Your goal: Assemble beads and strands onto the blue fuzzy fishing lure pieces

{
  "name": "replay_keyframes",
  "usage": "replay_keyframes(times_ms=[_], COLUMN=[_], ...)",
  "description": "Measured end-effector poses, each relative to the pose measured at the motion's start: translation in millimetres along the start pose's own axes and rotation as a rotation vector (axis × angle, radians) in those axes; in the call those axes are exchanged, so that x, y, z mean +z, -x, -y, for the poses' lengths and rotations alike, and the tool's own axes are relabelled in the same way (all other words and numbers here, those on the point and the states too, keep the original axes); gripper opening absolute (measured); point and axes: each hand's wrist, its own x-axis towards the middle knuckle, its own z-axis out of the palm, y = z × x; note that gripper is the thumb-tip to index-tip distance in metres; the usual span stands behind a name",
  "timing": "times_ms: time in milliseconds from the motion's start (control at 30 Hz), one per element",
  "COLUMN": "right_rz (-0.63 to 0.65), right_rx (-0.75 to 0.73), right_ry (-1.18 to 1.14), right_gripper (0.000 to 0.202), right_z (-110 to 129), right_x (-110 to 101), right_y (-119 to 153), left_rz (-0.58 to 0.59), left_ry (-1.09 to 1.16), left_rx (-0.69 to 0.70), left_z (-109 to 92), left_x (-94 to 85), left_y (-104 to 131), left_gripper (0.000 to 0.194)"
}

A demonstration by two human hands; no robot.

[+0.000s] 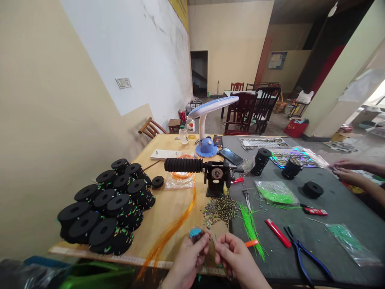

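The left hand (191,257) is curled around a small bundle (195,233), in front of the black winder (216,176) and nearer the wearer. The bundle looks dark and roughly cylindrical along its side, with a bright turquoise top that seems made up of many small pieces crowded together; fingers hide its lower part. Just beside it, also in front of the winder, the right hand (231,252) has thumb and forefinger pinched on a thin sliver (214,238), too small to identify.

Close in front of the winder spreads a pile of small dark and gold beads (226,208), mixed with brighter ones at its left edge. To the winder's front left trail loose orange strands (177,226); to its front right lie bright green strands (251,228). Farther front right are blue-handled pliers (303,255). Well left of the winder stand stacked black foam spools (104,233), flecked with coloured bits. Behind the winder rises a blue-and-white desk lamp (206,146). Far to its right, a co-worker's hands (345,169) show.
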Motion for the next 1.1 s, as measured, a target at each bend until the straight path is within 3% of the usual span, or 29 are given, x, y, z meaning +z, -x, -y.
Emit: replay_keyframes(times_ms=[167,500,1100], right_rz=[-0.011,-0.008,-0.004], right_rx=[-0.083,-0.333,-0.322], right_ry=[-0.027,-0.105,-0.098], right_gripper=[0.061,0.044,0.047], right_z=[0.3,-15.2,-10.0], right_x=[5.8,13.6,18.7], right_y=[1.6,2.2,0.0], left_rz=[0.015,0.0,0.024], left_ry=[0.045,0.14,0.205], left_rx=[-0.022,-0.044,-0.047], left_z=[-1.8,3.6,2.3], left_x=[2.0,3.1,8.9], left_y=[-2.0,-3.1,-2.0], left_gripper=[0.049,0.047,0.045])
